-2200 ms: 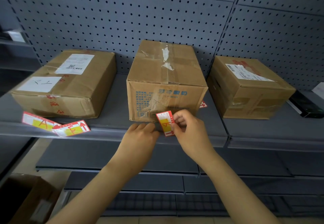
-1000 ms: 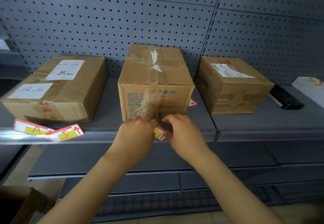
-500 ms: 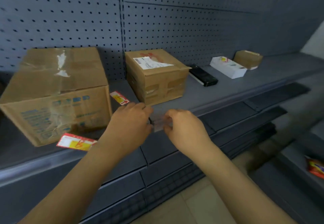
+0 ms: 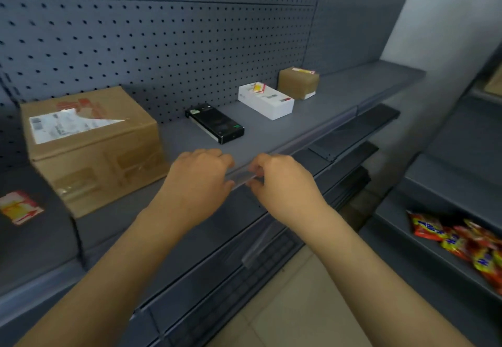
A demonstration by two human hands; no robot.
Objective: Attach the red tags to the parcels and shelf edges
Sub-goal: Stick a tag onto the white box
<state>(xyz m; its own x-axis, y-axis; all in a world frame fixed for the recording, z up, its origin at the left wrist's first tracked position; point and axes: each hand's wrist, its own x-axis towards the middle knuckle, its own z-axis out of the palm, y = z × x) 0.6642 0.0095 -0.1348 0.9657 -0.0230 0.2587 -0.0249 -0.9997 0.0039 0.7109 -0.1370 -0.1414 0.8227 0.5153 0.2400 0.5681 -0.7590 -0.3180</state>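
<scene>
Both hands at the near shelf edge: left hand and right hand pinch a clear strip between them, right of the cardboard box.

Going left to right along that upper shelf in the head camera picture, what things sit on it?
Red tag → large cardboard box → black box → white box → small brown parcel. The two hands at the shelf edge are left out.
</scene>
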